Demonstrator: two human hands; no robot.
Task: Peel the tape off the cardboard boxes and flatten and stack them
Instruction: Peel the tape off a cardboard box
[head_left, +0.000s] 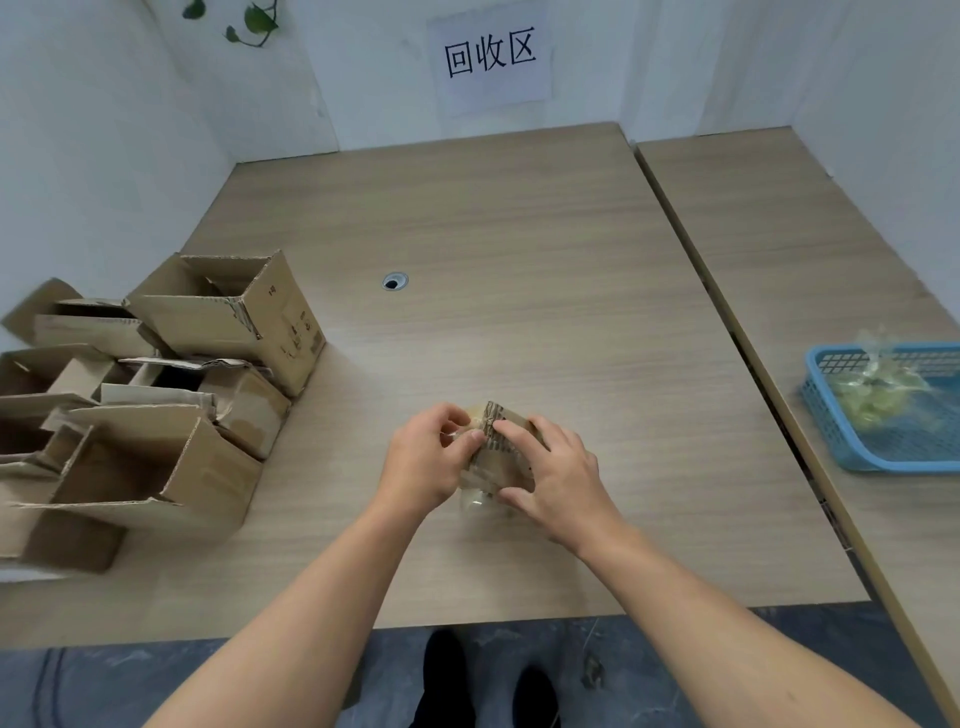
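Observation:
A small cardboard box lies on the wooden table near its front edge, wrapped in clear tape. My right hand presses on the box's top and right side. My left hand pinches a strip of the clear tape at the box's upper left corner. Much of the box is hidden under both hands.
Several open, unflattened cardboard boxes crowd the table's left side. A blue plastic basket with crumpled clear tape sits on the adjoining table at right. A cable hole is mid-table. A paper sign hangs on the back wall.

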